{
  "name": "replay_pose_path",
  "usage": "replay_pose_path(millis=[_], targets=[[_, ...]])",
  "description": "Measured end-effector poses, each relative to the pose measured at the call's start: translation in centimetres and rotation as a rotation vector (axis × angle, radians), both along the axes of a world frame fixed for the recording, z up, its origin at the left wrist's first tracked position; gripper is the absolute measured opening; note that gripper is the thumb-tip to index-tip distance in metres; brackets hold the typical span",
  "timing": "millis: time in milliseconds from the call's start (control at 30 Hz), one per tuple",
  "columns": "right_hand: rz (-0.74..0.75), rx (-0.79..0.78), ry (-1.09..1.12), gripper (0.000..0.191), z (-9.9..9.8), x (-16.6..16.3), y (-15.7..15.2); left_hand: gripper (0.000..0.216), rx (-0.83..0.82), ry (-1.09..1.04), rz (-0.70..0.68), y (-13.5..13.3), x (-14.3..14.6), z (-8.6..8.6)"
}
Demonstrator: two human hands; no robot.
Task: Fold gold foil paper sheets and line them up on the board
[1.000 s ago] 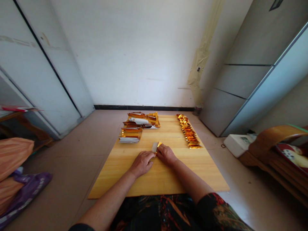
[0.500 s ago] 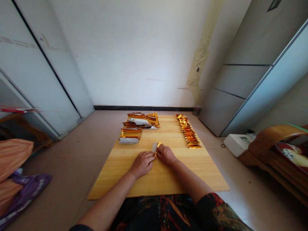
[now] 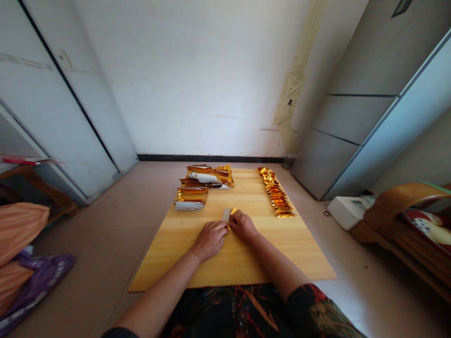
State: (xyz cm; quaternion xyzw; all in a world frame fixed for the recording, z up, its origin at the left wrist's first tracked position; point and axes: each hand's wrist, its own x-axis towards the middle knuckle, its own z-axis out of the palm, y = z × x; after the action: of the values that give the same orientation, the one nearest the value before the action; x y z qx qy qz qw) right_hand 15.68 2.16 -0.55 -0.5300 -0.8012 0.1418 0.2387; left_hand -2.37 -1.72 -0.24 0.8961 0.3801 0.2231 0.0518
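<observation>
A small sheet of gold foil paper (image 3: 226, 215), its pale back facing up and a gold edge showing on the right, lies on the wooden board (image 3: 246, 267) in front of me. My left hand (image 3: 210, 238) is closed, its fingertips pressing the paper's near left edge. From the other side my right hand (image 3: 244, 225) grips the gold part, fingers curled inward. Both hands nearly meet over the paper and hide much of it. Stacks of gold and white foil paper (image 3: 192, 196) stand at the board's back left. Folded gold foil pieces (image 3: 278, 195) form a row along the right.
Beyond the board is a white wall (image 3: 197, 84) with a dark skirting. A grey fridge (image 3: 338, 136) stands at the right, near a white box (image 3: 347, 211) and a wooden seat (image 3: 405, 225). Orange and purple bags (image 3: 38, 277) lie at the left.
Both hands stay in nearly the same place on the paper, with only a slight shift of the fingers. The stacks and the row are unchanged.
</observation>
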Motion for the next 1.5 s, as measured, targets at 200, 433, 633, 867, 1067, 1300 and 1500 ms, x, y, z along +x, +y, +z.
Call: replay_pose_path(millis=[200,433,633,867,1067,1300,1500], targets=[[0.019,-0.005,0.048,0.014,-0.4,0.3,0.6,0.034,-0.008,0.073,-0.024,-0.1,0.0,0.4],[0.043,-0.044,0.183,0.008,-0.3,0.8,0.3,0.033,0.002,0.077,0.006,0.0,0.1,0.1],[0.042,-0.075,0.216,0.012,0.1,0.8,0.0,0.035,-0.011,0.051,0.012,0.0,0.1,-0.2],[0.026,-0.121,0.285,0.029,-0.1,1.6,0.6,0.036,-0.007,0.033,0.01,0.1,0.0,-0.4],[0.017,-0.124,0.316,0.024,-0.5,1.3,0.5,0.036,-0.015,0.039,0.015,0.1,0.1,-0.4],[0.02,-0.099,0.272,0.018,-0.4,1.1,0.5,0.034,0.0,0.029,0.009,0.1,0.1,-0.3],[0.006,-0.076,0.273,0.022,-0.3,1.1,0.5,0.033,-0.001,0.014,0.016,0.0,0.2,-0.2]])
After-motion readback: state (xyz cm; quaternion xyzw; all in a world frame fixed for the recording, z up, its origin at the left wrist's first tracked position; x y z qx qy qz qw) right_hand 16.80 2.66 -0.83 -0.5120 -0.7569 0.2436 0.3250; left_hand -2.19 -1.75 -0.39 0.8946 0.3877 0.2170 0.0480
